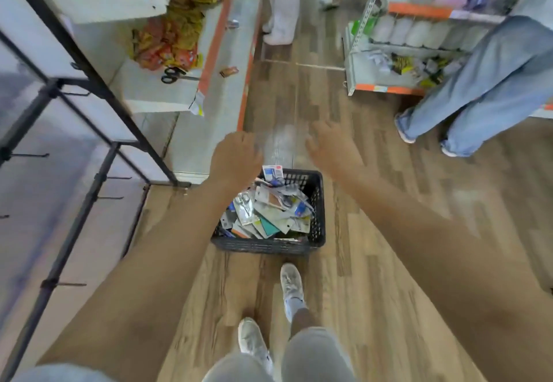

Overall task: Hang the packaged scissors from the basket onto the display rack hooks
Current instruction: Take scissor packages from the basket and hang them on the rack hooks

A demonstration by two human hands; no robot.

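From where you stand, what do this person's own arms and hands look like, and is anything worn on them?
Both arms are bare along all that shows, with no sleeves over the forearms. The left hand and the right hand wear no gloves; motion blur hides any rings, and no watch or band shows at the wrists. A pale grey sleeve edge shows at the lower left corner.

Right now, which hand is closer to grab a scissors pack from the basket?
Left, probably. The left hand hovers over the far-left corner of the basket, right above the packaged scissors. The right hand sits beyond the basket's far rim, over bare floor.
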